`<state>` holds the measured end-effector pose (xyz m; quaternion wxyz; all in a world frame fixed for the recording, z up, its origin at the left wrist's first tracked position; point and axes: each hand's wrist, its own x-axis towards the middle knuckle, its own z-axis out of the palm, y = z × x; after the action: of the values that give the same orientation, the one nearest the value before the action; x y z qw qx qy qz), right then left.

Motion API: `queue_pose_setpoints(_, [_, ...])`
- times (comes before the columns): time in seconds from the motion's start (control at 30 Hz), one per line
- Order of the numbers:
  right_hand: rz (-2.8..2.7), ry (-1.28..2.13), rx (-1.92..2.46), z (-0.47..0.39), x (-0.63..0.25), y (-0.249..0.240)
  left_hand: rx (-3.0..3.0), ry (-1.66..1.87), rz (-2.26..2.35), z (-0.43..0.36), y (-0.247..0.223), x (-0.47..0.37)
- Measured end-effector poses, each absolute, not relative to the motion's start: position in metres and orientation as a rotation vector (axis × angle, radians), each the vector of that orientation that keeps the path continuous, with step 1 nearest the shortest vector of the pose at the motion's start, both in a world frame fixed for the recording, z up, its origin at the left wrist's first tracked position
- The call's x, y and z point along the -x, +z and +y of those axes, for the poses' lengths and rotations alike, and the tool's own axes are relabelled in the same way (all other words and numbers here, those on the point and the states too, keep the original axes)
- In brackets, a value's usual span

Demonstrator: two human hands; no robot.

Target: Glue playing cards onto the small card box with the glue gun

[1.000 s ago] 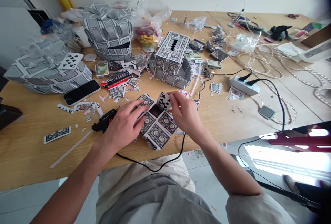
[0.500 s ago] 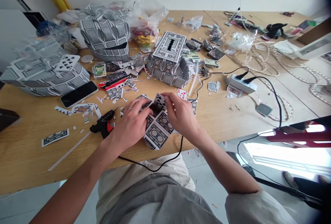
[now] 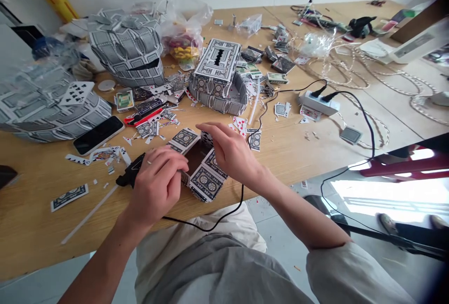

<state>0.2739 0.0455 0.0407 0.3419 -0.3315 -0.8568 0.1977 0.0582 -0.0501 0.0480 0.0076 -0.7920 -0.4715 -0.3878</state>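
A small box made of playing cards point(image 3: 205, 184) sits at the table's front edge, its top open and its dark inside showing. My left hand point(image 3: 159, 180) is curled at the box's left side, fingertips at the rim; the thumb is mostly hidden. My right hand point(image 3: 233, 154) bends over the far right side, its fingers closed around an upright card flap point(image 3: 206, 139) whose black pips partly show. Just left of my left hand lies a black glue gun point(image 3: 130, 173), partly covered by it. A clear glue stick point(image 3: 89, 215) lies farther left.
Behind the box stands a larger card-covered model point(image 3: 217, 68). Two grey card-built baskets point(image 3: 128, 44) stand at the left, near a phone point(image 3: 98, 135) and a red cutter point(image 3: 145, 117). Card scraps lie about. A power strip point(image 3: 319, 103) with black cables is at the right.
My left hand has moved left and back off the box's top, and the opening now shows wider. My right hand has shifted slightly left and bent over the flap. The view has turned slightly.
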Motion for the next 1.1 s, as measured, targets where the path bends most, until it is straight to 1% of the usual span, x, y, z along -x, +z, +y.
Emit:
queue_pose_setpoints(0.17, [-2.291,0.504,0.915,0.046,-0.274,0.042,2.43,-1.215,-1.448,-0.076,0.041,-0.049])
queue_pose_setpoints(0.37, [-2.295,0.49,0.923,0.049,-0.275,0.036,2.32,-1.252,-1.52,-0.103,0.027,-0.043])
queue_pose_setpoints(0.5, [-2.323,0.439,0.865,0.048,-0.275,0.034,2.263,-1.325,-1.684,-0.105,0.022,-0.039])
queue_pose_setpoints(0.67, [-2.421,0.323,0.724,0.039,-0.272,0.039,2.351,-1.387,-1.83,-0.09,0.022,-0.036])
queue_pose_setpoints(0.73, [-2.458,0.353,0.715,0.036,-0.271,0.04,2.397,-1.334,-1.875,-0.085,0.022,-0.037])
queue_pose_setpoints(0.9, [-2.338,0.593,0.832,0.037,-0.27,0.035,2.457,-1.046,-1.874,-0.073,0.019,-0.043])
queue_pose_setpoints(1.0, [-2.283,0.637,0.871,0.039,-0.271,0.033,2.413,-1.003,-1.827,-0.068,0.015,-0.046])
queue_pose_setpoints(1.1, [-2.4,0.637,0.76,0.041,-0.274,0.032,2.384,-1.008,-1.823,-0.065,0.013,-0.048])
